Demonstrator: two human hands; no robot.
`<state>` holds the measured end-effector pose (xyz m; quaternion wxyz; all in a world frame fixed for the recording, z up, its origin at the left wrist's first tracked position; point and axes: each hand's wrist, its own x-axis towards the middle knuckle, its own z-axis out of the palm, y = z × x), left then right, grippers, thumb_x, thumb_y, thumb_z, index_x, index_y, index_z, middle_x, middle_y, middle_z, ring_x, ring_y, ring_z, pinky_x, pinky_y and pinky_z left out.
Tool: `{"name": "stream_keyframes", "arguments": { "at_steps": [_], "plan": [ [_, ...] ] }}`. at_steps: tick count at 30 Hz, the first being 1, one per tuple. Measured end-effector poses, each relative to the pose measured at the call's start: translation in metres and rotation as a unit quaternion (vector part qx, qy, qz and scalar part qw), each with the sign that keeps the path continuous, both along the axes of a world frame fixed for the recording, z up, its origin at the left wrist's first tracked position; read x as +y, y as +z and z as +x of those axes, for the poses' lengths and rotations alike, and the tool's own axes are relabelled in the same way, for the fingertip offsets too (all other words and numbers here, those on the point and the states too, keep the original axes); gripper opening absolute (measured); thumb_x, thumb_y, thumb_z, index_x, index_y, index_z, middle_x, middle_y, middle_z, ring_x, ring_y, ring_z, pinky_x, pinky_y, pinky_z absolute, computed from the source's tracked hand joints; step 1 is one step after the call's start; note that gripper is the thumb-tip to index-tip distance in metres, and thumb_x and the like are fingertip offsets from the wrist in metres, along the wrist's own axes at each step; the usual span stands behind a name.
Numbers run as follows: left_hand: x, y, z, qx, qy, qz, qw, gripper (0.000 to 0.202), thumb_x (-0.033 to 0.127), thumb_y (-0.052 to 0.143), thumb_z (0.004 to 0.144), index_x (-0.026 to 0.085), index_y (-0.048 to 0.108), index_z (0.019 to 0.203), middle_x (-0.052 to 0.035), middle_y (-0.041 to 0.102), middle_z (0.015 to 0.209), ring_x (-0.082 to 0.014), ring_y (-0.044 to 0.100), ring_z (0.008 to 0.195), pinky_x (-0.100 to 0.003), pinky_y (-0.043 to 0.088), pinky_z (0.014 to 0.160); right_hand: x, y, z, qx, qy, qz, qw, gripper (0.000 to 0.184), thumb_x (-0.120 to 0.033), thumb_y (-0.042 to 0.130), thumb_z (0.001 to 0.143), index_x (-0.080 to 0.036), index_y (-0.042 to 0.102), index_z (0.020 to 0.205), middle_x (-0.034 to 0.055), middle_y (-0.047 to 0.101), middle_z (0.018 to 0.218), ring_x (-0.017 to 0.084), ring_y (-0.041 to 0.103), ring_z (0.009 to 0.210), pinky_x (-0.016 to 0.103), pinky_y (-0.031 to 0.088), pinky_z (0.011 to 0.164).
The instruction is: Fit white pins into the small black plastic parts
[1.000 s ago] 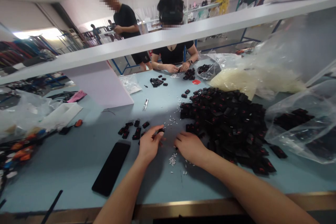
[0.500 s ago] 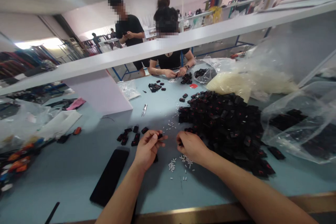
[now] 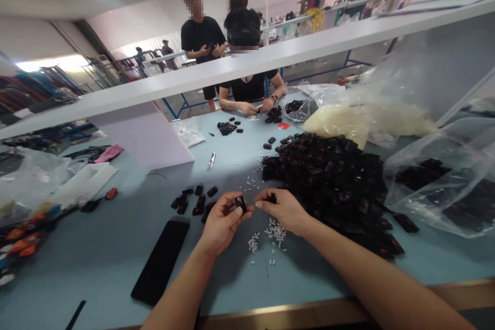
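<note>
My left hand [image 3: 223, 221] pinches a small black rectangular piece [image 3: 240, 203] with a red mark, held up above the table. Facing it from the right, my right hand [image 3: 284, 209] has its thumb and fingers drawn together close to that piece. A dark bit shows among the right fingers; what they hold is too small to make out. Beneath both hands lie small white pegs [image 3: 276, 232] in loose clusters. A large heap of black pieces [image 3: 328, 180] spreads beside my right hand. Several similar pieces [image 3: 198, 205] lie to the left of my left hand.
A black phone-like slab [image 3: 161, 263] lies left of my left forearm. Small thread snips [image 3: 211, 161] rest farther back. Clear plastic bags [image 3: 444, 180] stand at the right. A white shelf [image 3: 240, 72] crosses above the table; a seated person works behind it, another stands.
My left hand has moved slightly right and turned, so the black piece shows more. My right fingers have lifted and straightened towards it. The standing person has shifted right.
</note>
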<state>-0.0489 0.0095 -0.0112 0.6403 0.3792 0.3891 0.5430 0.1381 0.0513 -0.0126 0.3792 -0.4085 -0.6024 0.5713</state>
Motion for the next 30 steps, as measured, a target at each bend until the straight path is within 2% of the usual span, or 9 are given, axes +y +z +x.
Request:
{"name": "stream_keyframes", "arguments": {
  "at_steps": [5, 10, 18, 26, 30],
  "plan": [
    [-0.002, -0.005, 0.005, -0.001, -0.018, 0.032, 0.999, 0.033, 0.019, 0.077, 0.072, 0.02, 0.064, 0.103, -0.0026, 0.067, 0.084, -0.0163, 0.066, 0.078, -0.026, 0.053, 0.064, -0.005, 0.003, -0.002, 0.095, 0.034, -0.11, 0.989, 0.035, -0.049, 0.072, 0.07, -0.016, 0.065, 0.076, -0.0012, 0.059, 0.061, 0.009, 0.037, 0.049, 0.025, 0.027, 0.048],
    [-0.003, -0.008, 0.008, 0.003, -0.019, 0.019, 1.0, 0.034, 0.018, 0.079, 0.069, 0.019, 0.065, 0.1, -0.0025, 0.068, 0.082, -0.0163, 0.066, 0.076, -0.027, 0.053, 0.065, -0.008, 0.003, -0.005, 0.134, 0.043, -0.139, 0.98, 0.042, -0.055, 0.076, 0.065, -0.015, 0.063, 0.071, 0.001, 0.063, 0.063, 0.008, 0.037, 0.048, 0.024, 0.023, 0.047],
    [-0.005, -0.008, 0.009, 0.022, -0.028, 0.005, 0.999, 0.035, 0.02, 0.08, 0.068, 0.02, 0.064, 0.099, -0.0021, 0.069, 0.08, -0.0146, 0.064, 0.072, -0.027, 0.052, 0.067, -0.009, 0.002, -0.003, 0.123, 0.048, -0.125, 0.983, 0.04, -0.054, 0.076, 0.065, -0.016, 0.063, 0.071, -0.0011, 0.06, 0.057, 0.008, 0.038, 0.047, 0.024, 0.024, 0.047],
    [-0.003, -0.017, 0.004, 0.062, -0.039, 0.016, 0.997, 0.034, 0.02, 0.078, 0.071, 0.021, 0.064, 0.102, -0.0008, 0.068, 0.082, -0.0145, 0.064, 0.073, -0.028, 0.051, 0.07, -0.008, 0.005, -0.004, 0.071, 0.042, -0.08, 0.993, 0.037, -0.05, 0.074, 0.068, -0.016, 0.062, 0.069, -0.0003, 0.061, 0.059, 0.011, 0.048, 0.055, 0.024, 0.033, 0.053],
    [-0.004, -0.02, 0.002, 0.08, -0.046, 0.032, 0.995, 0.033, 0.018, 0.077, 0.073, 0.021, 0.064, 0.103, -0.0012, 0.068, 0.083, -0.0154, 0.065, 0.073, -0.029, 0.051, 0.071, -0.009, 0.008, -0.002, 0.057, 0.051, -0.082, 0.994, 0.039, -0.053, 0.075, 0.066, -0.017, 0.058, 0.066, -0.0012, 0.06, 0.057, 0.011, 0.047, 0.053, 0.024, 0.032, 0.051]
  ]
}}
